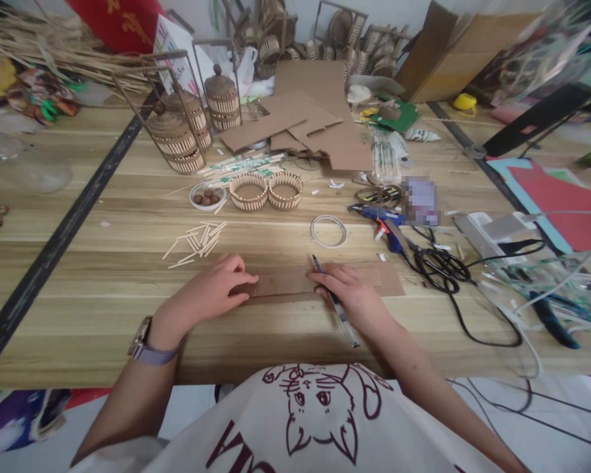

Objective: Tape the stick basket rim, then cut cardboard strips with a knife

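A long cardboard strip (285, 280) lies flat near the table's front edge, on top of another cardboard piece (393, 278) that shows at its right end. My left hand (214, 289) touches the strip's left end, thumb and fingers apart. My right hand (352, 292) rests on the strip farther right and holds a pen (342, 315) between its fingers, the pen's tip pointing away from me. Beyond the strip stand two round baskets of small sticks (249, 192) (284, 191). A pale ring (328, 231) lies behind my right hand.
Loose sticks (201, 240) and a bowl of brown balls (207, 196) lie at the left. A blue glue gun (387, 220), black-handled scissors (440, 268) and a power strip (485, 240) with cables are at the right. Cardboard sheets (310, 85) and lidded lanterns (221, 98) stand farther back.
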